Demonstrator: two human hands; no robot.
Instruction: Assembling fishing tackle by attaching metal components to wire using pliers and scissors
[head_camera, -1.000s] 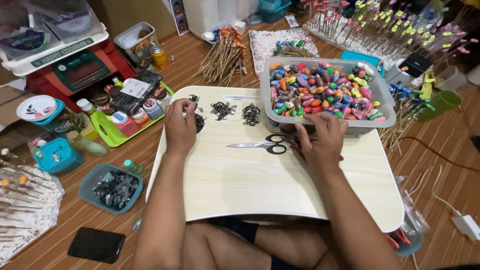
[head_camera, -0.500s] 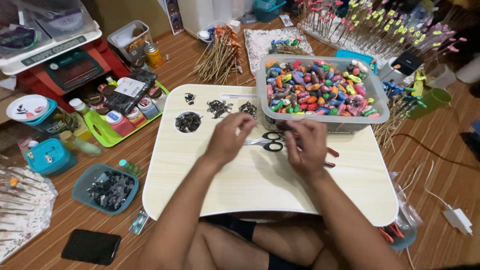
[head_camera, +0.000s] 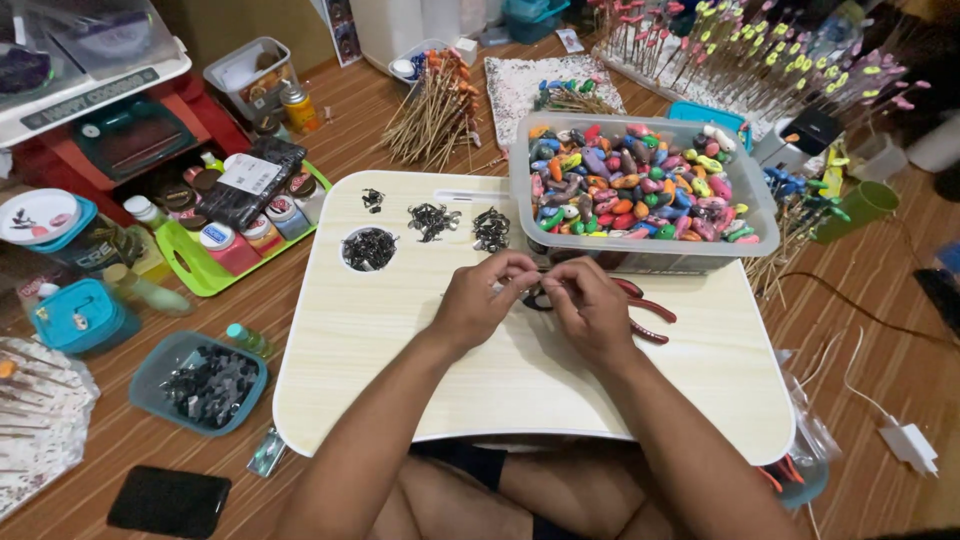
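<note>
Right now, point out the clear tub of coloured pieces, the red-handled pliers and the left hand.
Clear tub (head_camera: 640, 256), head view: front wall, below the coloured pieces.
Red-handled pliers (head_camera: 652, 308), head view: upper red handle, right of the hands.
Left hand (head_camera: 483, 298), head view: back of the hand.

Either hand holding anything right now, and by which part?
Left hand and right hand pinch something tiny between their fingertips over the lap table; what it is cannot be told.
</note>
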